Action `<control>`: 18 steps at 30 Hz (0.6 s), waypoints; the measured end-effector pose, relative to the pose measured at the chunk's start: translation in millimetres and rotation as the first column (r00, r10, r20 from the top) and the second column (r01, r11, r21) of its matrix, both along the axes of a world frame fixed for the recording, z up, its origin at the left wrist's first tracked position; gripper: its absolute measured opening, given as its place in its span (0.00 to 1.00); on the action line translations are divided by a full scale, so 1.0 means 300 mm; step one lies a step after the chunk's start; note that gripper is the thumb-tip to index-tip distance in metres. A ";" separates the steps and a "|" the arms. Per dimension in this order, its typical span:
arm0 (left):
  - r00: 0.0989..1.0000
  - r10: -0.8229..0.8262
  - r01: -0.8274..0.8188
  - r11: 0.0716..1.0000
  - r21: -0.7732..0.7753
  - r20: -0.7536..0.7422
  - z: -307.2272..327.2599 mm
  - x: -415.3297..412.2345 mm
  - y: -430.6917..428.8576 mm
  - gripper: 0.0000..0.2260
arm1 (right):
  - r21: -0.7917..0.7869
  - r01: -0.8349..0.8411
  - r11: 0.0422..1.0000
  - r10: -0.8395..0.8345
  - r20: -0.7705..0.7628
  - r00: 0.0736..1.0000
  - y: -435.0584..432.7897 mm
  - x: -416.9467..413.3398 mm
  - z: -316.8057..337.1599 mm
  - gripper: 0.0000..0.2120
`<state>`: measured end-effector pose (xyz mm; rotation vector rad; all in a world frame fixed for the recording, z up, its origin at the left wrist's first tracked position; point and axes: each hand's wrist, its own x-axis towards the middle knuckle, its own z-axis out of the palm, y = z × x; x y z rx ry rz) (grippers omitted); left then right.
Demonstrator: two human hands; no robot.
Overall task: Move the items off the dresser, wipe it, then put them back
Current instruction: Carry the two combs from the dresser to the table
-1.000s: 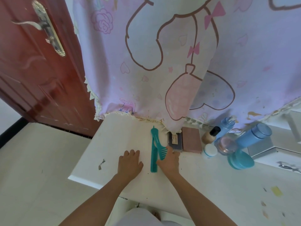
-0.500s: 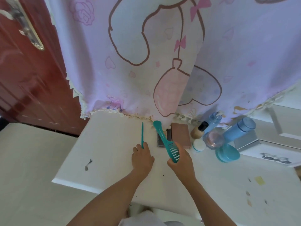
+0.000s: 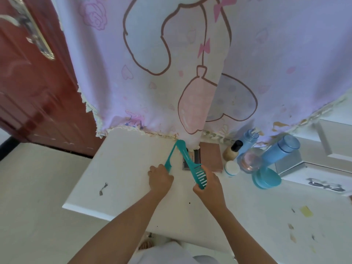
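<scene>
the left hand (image 3: 160, 179) grips a thin comb (image 3: 170, 159), the right hand (image 3: 208, 182) a wide comb (image 3: 192, 164), both seemingly lifted above the dresser (image 3: 122, 168), and swinging right could topple the bottles (image 3: 247, 149).

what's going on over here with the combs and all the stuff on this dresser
A person is clearing the white dresser top. The left hand grips a thin teal comb, and the right hand grips a teal wide-tooth comb at its toothed end. Both handles point toward the hanging pink cartoon-print cloth. A flat pinkish-brown palette, a tall blue plastic bottle and a round teal jar sit to the right, not yet moved.
</scene>
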<state>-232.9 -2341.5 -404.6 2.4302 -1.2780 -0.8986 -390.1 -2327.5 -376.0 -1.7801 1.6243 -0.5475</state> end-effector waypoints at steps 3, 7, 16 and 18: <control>0.995 0.006 -0.022 0.987 -0.160 -0.095 0.028 0.042 0.035 0.13 | -0.025 -0.056 0.998 0.056 0.013 0.998 0.000 0.024 0.013 0.29; 0.972 0.143 -0.193 0.940 -0.283 -0.186 0.076 0.140 0.130 0.11 | -0.054 -0.189 0.980 0.192 0.056 0.980 -0.008 0.091 0.050 0.25; 0.745 0.641 -0.663 0.679 -0.316 -0.184 0.148 0.349 0.521 0.15 | -0.060 -0.621 0.782 0.623 0.121 0.773 0.064 0.452 0.024 0.28; 0.679 0.717 -0.723 0.614 -0.317 -0.159 0.156 0.386 0.640 0.19 | -0.085 -0.708 0.701 0.713 0.098 0.694 0.124 0.533 0.017 0.28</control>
